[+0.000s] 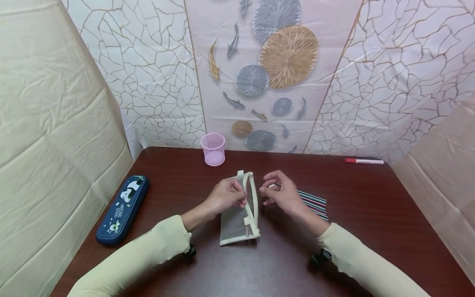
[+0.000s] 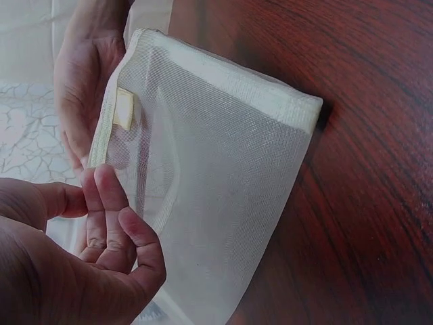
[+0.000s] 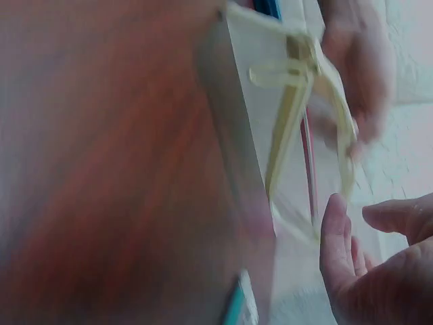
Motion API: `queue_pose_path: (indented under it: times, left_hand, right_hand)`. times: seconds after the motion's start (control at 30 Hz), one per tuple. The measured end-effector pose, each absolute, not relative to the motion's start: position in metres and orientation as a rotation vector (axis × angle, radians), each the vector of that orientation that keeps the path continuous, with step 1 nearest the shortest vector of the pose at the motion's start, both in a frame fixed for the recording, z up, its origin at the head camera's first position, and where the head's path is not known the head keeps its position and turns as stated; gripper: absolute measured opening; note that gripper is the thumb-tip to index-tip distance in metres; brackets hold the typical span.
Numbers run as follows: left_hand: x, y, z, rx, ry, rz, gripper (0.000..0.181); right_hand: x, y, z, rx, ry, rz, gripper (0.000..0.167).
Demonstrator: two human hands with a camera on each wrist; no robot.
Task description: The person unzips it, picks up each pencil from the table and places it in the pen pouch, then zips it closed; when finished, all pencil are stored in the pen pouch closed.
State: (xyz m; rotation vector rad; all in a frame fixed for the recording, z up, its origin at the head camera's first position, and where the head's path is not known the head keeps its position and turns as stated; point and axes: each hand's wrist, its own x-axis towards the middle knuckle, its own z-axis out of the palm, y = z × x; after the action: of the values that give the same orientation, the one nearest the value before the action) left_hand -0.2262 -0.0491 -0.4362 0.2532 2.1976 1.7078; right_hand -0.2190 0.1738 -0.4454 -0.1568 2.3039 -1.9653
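A see-through mesh zip pouch (image 1: 233, 225) with cream edging stands on the table, its zipped mouth gaping toward the right. My left hand (image 1: 228, 194) pinches one edge of that mouth between thumb and fingers, as the left wrist view (image 2: 101, 244) also shows. Just right of the mouth is my right hand (image 1: 283, 194), its thumb and fingers apart with nothing between them. Inside the pouch, the right wrist view shows a slim pencil with a reddish stripe (image 3: 309, 166). Several striped pencils (image 1: 315, 202) lie beside my right hand, which partly hides them.
A dark blue pencil case (image 1: 122, 210) with panda pictures lies at the left. A pink mesh cup (image 1: 213, 150) stands near the back edge. At the back right lies a red-capped marker (image 1: 364, 161). Fabric walls surround the brown table (image 1: 389, 231) on three sides.
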Motion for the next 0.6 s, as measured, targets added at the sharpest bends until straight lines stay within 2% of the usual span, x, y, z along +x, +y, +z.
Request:
queue_pose_path:
  times: [0.17, 0.33, 0.6]
  left_hand:
    - [-0.225, -0.053, -0.434, 0.25, 2.221, 1.728, 0.004]
    - [-0.224, -0.055, -0.431, 0.245, 2.206, 1.758, 0.004]
    - [-0.221, -0.056, -0.431, 0.258, 2.101, 1.816, 0.006]
  right_hand:
    - [-0.23, 0.204, -0.436, -0.186, 2.544, -1.865, 0.035]
    - [-0.246, 0.241, -0.43, -0.218, 2.813, -1.47, 0.028]
    - [-0.278, 0.297, -0.445, -0.41, 2.896, -0.975, 0.026]
